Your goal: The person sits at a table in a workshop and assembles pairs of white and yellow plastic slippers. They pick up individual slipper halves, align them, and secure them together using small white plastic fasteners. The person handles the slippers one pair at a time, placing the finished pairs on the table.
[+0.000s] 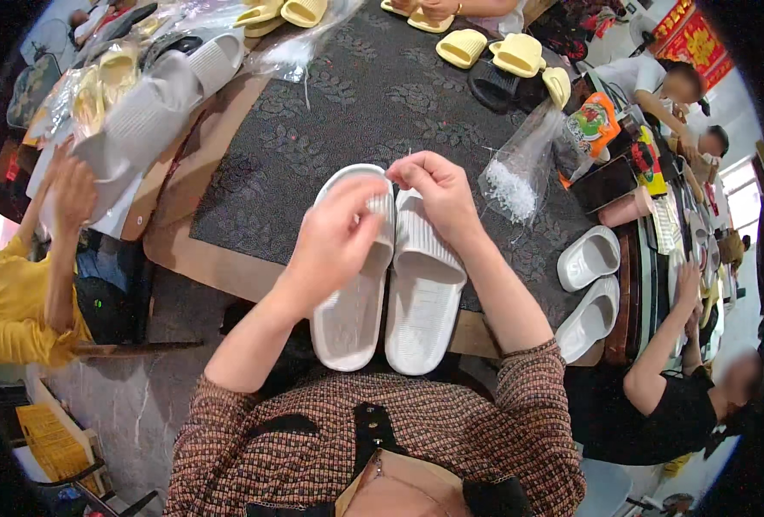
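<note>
A pair of light grey slide slippers lies side by side in front of me, toes away from me: the left slipper (347, 323) and the right slipper (421, 319), with ribbed straps. My left hand (339, 228) is over the strap of the left slipper, its fingers blurred by motion. My right hand (434, 189) is above the toe of the right slipper, thumb and forefinger pinched together near the inner edges of the pair. A thin dark line shows by those fingertips; what they hold is too small to name.
A dark patterned mat (253, 181) covers the table. To the right are a clear bag of small white plastic pieces (513, 191) and another grey pair (590, 258). Yellow slippers (520, 56) lie at the far side. Co-workers sit around; one in a yellow shirt (20, 310) handles grey slippers at left.
</note>
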The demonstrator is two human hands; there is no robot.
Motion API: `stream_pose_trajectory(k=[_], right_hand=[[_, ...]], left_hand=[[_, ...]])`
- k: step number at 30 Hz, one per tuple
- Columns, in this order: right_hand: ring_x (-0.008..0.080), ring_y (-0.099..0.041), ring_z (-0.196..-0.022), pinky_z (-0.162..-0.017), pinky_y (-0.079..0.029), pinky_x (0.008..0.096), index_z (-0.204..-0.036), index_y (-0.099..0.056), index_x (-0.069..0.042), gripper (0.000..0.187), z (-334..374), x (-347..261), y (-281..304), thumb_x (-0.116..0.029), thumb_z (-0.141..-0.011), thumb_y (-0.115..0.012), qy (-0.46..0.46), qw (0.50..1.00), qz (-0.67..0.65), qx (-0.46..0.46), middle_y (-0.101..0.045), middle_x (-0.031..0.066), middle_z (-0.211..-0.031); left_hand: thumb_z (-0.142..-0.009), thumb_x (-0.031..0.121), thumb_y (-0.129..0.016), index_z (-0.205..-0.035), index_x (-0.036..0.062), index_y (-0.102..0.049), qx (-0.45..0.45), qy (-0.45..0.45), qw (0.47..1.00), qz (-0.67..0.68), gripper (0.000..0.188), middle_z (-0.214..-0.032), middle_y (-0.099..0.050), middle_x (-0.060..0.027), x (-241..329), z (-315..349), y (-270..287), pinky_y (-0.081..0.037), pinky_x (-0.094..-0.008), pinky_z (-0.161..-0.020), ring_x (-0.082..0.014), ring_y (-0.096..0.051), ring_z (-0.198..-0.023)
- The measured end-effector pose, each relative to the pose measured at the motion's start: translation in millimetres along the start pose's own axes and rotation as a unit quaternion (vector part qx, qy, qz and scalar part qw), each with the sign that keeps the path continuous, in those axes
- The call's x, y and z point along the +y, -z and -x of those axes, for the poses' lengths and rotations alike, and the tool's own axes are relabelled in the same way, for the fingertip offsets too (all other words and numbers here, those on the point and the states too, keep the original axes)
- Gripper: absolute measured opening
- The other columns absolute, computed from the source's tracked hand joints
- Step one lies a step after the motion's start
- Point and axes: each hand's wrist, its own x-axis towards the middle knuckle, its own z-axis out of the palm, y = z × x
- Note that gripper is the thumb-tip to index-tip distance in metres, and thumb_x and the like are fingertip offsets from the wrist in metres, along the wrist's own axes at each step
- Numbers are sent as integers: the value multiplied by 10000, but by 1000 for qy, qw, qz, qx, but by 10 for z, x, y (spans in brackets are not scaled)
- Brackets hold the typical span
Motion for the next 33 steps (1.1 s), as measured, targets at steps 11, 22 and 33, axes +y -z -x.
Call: stream_pose_trajectory(k=[11, 22, 33], right_hand=[[64, -563, -780, -725, -473, 224, -966, -651, 1, 168, 137, 40, 10, -148, -939, -579, 38, 992, -30, 120, -644, 5, -859], [59, -560, -753, -687, -470, 215, -1023, -597, -16, 119, 205, 93, -44, -39, -908, -577, 11, 995, -18, 101, -614, 3, -840], [54, -544, -773, -698, -455, 217, -948, -636, -17, 85, 214, 149, -31, -65, -879, -623, 65, 984, 137, 94, -624, -18, -851]], left_hand=[[-891, 98, -580, -1000, -14, -630, -32, 202, 970, 131, 165, -811, -646, -23, -429, -417, -396, -479, -232, -623, -71, -585, -701], [-880, 130, -616, -890, 11, -653, 17, 249, 930, 269, 125, -712, -583, 35, -422, -341, -369, -395, -198, -526, -18, -486, -610], [-904, 148, -604, -919, 42, -643, -5, 231, 916, 328, 114, -732, -560, 52, -477, -323, -351, -371, -170, -509, -7, -456, -586]])
